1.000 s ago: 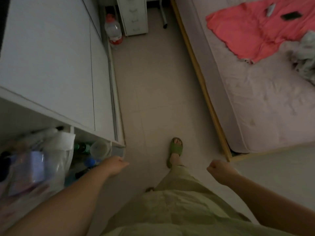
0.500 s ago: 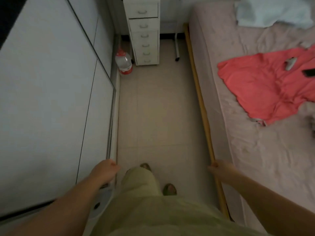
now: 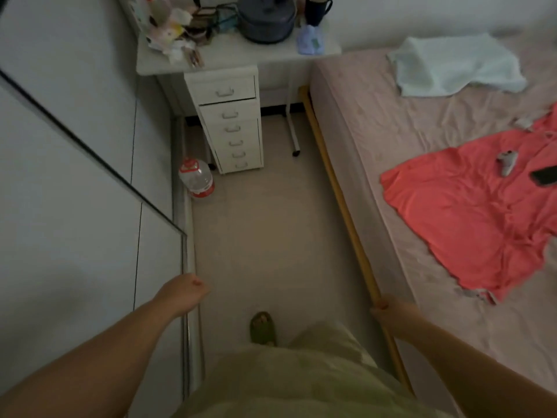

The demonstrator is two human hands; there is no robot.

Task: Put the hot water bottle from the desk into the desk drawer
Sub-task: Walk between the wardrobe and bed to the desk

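Note:
A white desk (image 3: 235,60) stands at the far end of the aisle, well ahead of me. Near its right edge lies a pale blue soft pouch (image 3: 312,40), which looks like the hot water bottle. Under the desk is a narrow white drawer unit (image 3: 230,125); a dark gap shows below its top drawer (image 3: 224,87). My left hand (image 3: 184,292) hangs low beside the wardrobe, fingers curled, holding nothing. My right hand (image 3: 388,309) is curled too, by the bed's wooden rail, with nothing in it. Both hands are far from the desk.
A grey pot (image 3: 266,18), a dark mug (image 3: 316,7) and loose clutter (image 3: 171,25) crowd the desk. A water jug (image 3: 197,179) stands on the floor left of the drawers. Wardrobe doors (image 3: 75,176) line the left, a bed (image 3: 407,152) with a red garment (image 3: 470,215) the right.
I have moved forward along the aisle and the view has lifted. The desk top and drawer unit have come fully into view. Both hands stay curled at my sides.

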